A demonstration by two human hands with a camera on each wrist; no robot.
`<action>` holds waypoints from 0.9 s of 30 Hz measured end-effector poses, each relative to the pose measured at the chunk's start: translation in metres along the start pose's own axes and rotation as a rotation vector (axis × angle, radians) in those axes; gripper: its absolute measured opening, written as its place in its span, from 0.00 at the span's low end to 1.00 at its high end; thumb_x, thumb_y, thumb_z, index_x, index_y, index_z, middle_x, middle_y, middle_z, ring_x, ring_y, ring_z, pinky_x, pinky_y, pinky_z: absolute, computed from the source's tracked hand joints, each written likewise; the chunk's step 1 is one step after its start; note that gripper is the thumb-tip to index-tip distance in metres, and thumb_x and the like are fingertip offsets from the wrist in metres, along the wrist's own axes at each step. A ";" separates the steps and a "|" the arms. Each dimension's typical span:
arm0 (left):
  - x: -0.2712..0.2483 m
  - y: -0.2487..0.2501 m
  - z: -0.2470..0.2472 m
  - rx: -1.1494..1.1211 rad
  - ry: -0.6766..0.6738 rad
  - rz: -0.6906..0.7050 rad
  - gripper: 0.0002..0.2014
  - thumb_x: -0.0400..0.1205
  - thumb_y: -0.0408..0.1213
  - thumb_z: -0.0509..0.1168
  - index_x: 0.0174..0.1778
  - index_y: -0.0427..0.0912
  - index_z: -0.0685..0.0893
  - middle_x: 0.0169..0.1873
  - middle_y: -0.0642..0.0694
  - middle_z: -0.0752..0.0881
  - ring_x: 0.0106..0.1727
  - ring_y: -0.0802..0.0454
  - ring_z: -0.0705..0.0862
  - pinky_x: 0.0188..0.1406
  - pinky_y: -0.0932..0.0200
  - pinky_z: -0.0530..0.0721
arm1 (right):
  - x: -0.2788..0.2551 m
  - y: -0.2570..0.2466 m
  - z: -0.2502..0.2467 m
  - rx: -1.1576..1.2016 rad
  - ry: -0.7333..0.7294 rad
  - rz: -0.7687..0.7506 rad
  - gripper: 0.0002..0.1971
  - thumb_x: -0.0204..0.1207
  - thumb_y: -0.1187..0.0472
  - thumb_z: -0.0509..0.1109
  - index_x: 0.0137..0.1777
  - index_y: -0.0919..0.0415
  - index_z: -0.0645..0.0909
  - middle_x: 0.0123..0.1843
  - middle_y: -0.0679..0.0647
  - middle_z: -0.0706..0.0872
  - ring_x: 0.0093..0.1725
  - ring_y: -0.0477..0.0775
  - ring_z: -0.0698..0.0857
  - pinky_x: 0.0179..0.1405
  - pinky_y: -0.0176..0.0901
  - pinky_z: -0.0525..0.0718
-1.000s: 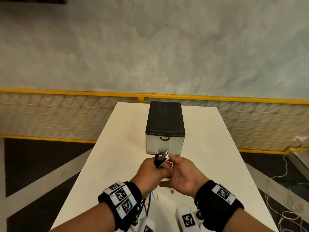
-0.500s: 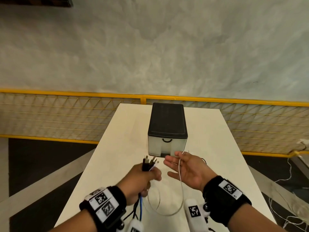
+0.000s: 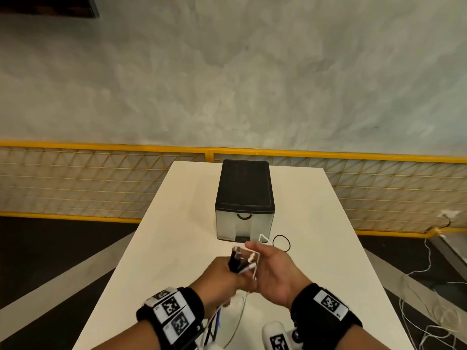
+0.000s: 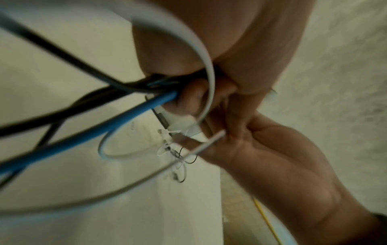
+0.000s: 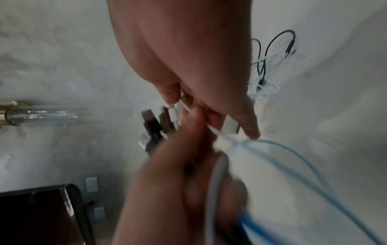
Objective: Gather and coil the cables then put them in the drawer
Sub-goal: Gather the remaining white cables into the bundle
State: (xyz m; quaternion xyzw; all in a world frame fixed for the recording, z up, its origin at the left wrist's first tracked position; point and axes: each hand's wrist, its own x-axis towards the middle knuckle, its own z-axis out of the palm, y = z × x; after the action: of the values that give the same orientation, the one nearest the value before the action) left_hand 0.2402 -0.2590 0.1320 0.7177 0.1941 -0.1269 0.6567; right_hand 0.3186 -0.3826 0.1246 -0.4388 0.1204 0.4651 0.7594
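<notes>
Cables (image 3: 238, 261), black, blue and white, sit bunched in the left hand (image 3: 222, 276), fingers curled tight around them. Right hand (image 3: 273, 274) pinches a white strand (image 4: 209, 140) beside that fist. Beyond the fingertips stands the drawer (image 3: 243, 223), closed, contents unseen.

A bare industrial workspace: rough concrete wall (image 3: 252, 72), yellow mesh safety barrier (image 3: 75, 185), dark floor (image 3: 38, 248), white counter (image 3: 316, 223).
</notes>
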 end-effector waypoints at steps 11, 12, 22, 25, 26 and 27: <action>-0.013 -0.005 -0.030 -0.072 0.008 -0.033 0.12 0.76 0.34 0.75 0.32 0.44 0.77 0.17 0.52 0.71 0.17 0.56 0.67 0.19 0.65 0.66 | 0.004 -0.018 -0.010 -0.089 0.055 -0.078 0.09 0.86 0.58 0.57 0.53 0.58 0.79 0.58 0.62 0.91 0.60 0.61 0.88 0.58 0.61 0.78; -0.007 0.002 -0.028 -0.129 0.080 0.012 0.10 0.77 0.33 0.74 0.34 0.42 0.78 0.17 0.51 0.71 0.17 0.56 0.67 0.18 0.65 0.65 | 0.003 -0.012 -0.010 -0.104 0.055 -0.068 0.09 0.86 0.57 0.58 0.53 0.57 0.78 0.58 0.61 0.91 0.58 0.61 0.88 0.57 0.60 0.78; 0.013 0.010 0.012 -0.142 0.137 0.123 0.05 0.74 0.24 0.72 0.37 0.36 0.84 0.25 0.45 0.83 0.21 0.57 0.79 0.22 0.64 0.75 | 0.000 0.007 0.003 -0.077 0.030 0.029 0.20 0.84 0.50 0.54 0.54 0.56 0.87 0.43 0.51 0.92 0.39 0.52 0.80 0.42 0.48 0.71; -0.004 0.000 -0.004 -0.014 -0.101 0.081 0.11 0.72 0.20 0.71 0.31 0.41 0.84 0.21 0.53 0.83 0.20 0.60 0.79 0.23 0.67 0.76 | 0.000 -0.009 0.002 -0.010 0.050 0.043 0.11 0.82 0.57 0.62 0.56 0.60 0.82 0.52 0.60 0.93 0.43 0.58 0.87 0.44 0.49 0.82; -0.009 0.000 -0.004 0.079 -0.216 0.072 0.12 0.72 0.22 0.72 0.30 0.44 0.86 0.22 0.55 0.85 0.25 0.60 0.83 0.30 0.68 0.80 | 0.002 -0.015 0.000 -0.015 0.056 0.031 0.10 0.82 0.58 0.62 0.58 0.61 0.80 0.57 0.61 0.92 0.50 0.58 0.87 0.54 0.55 0.81; -0.012 0.006 -0.001 0.190 -0.192 0.083 0.11 0.72 0.25 0.73 0.30 0.47 0.87 0.25 0.56 0.88 0.32 0.58 0.87 0.37 0.68 0.81 | 0.004 -0.021 -0.004 -0.067 0.066 0.027 0.11 0.83 0.57 0.61 0.58 0.61 0.80 0.59 0.61 0.91 0.57 0.58 0.86 0.66 0.64 0.74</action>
State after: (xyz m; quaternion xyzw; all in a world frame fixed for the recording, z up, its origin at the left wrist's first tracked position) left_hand 0.2327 -0.2597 0.1428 0.7685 0.0878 -0.1854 0.6061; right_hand 0.3381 -0.3870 0.1317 -0.4775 0.1355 0.4645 0.7334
